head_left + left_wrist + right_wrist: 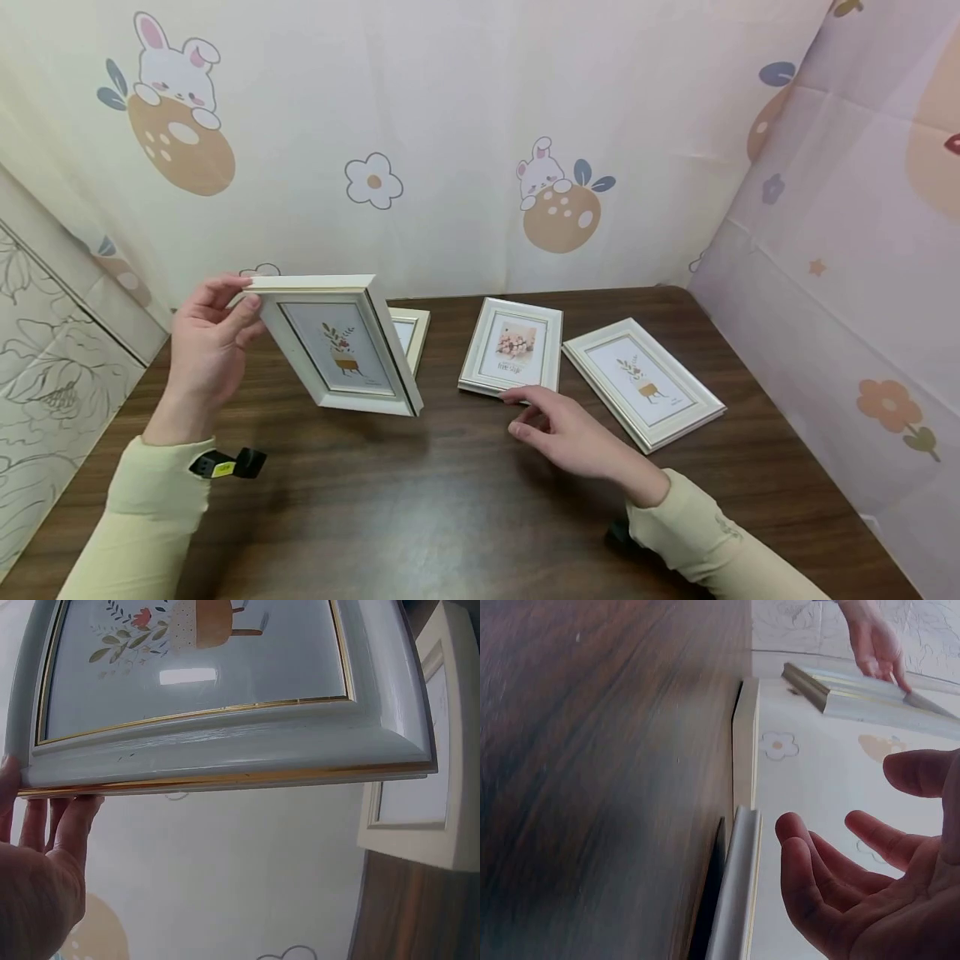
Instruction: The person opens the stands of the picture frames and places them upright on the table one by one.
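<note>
left hand (212, 337) pinches the raised frame (341, 346) at its corner; likely stiff, slick and fragile-fronted, best held by opposite edges; right hand (570, 433) curves loosely, empty

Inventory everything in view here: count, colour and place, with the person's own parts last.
Held picture frame: one, white with gold trim, tilted above the table
Partly hidden frame: one, cream, behind the held one
Pink-print frame: one, white, on the table, centre-right
Plant-print frame: one, white, on the table, far right
Table: one, dark brown, beneath
Printed cloth: pale with rabbits and flowers, behind and right; pieces uncertain
Line-drawn panel: one, white, left
Wrist devices: two, black, one per wrist
Sleeves: two, pale yellow, both arms
Left hand: one, gripping the held frame's corner
Right hand: one, near the pink-print frame
</note>
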Demonstrator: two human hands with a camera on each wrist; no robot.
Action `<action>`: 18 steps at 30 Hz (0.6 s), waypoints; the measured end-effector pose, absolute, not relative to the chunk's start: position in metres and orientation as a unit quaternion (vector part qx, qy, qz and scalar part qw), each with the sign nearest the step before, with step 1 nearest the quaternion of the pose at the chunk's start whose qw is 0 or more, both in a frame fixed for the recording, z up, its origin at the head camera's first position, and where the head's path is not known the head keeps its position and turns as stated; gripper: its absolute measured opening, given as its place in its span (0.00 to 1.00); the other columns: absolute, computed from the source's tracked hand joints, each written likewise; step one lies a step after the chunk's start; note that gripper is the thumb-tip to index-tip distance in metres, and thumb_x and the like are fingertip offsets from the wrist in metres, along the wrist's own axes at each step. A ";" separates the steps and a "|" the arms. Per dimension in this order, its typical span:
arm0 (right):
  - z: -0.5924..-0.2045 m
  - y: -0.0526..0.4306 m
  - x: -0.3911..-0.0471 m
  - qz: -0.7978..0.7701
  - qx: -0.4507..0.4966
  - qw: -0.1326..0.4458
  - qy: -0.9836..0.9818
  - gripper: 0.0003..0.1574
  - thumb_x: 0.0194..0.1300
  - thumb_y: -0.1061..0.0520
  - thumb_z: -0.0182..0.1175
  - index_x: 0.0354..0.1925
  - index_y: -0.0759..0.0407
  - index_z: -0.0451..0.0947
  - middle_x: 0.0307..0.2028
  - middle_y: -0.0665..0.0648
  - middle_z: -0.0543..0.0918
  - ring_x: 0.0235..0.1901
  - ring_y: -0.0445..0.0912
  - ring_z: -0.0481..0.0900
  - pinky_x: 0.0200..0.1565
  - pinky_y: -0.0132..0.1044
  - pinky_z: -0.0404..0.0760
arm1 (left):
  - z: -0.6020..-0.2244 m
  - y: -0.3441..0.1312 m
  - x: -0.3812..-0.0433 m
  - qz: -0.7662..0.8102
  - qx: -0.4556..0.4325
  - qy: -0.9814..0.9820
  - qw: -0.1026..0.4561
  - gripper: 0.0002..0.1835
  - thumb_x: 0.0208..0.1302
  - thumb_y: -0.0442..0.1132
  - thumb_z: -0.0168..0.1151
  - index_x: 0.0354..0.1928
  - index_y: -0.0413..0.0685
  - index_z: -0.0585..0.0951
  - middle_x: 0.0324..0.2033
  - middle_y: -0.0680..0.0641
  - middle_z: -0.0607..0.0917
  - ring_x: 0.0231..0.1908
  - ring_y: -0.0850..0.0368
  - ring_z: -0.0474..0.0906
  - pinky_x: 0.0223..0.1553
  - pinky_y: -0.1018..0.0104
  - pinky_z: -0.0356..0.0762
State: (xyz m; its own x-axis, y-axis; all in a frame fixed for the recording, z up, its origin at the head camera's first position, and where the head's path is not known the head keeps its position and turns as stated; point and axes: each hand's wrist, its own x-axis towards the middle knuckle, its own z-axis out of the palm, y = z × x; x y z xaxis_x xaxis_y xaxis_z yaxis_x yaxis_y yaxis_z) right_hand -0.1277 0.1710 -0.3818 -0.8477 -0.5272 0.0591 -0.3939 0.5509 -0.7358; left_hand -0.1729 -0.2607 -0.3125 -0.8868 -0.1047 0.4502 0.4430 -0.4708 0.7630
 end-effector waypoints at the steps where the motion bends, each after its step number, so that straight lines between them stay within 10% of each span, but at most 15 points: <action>1: -0.382 0.170 -0.127 -0.398 -0.266 0.088 0.874 0.24 0.72 0.50 0.60 0.64 0.51 0.72 0.56 0.51 0.80 0.46 0.40 0.81 0.45 0.40 0.81 | -0.313 -0.259 -0.173 -0.840 -0.177 -0.488 0.160 0.10 0.66 0.21 0.57 0.48 0.32 0.79 0.46 0.43 0.84 0.38 0.57 0.83 0.30 0.70 0.82; 18: -0.369 0.152 -0.128 -0.467 -0.261 0.099 0.839 0.19 0.73 0.54 0.59 0.59 0.56 0.76 0.53 0.51 0.81 0.50 0.45 0.79 0.54 0.46 0.78 | -0.326 -0.233 -0.186 -0.851 -0.234 -0.464 0.080 0.12 0.71 0.21 0.50 0.47 0.38 0.80 0.49 0.42 0.84 0.44 0.55 0.81 0.42 0.63 0.83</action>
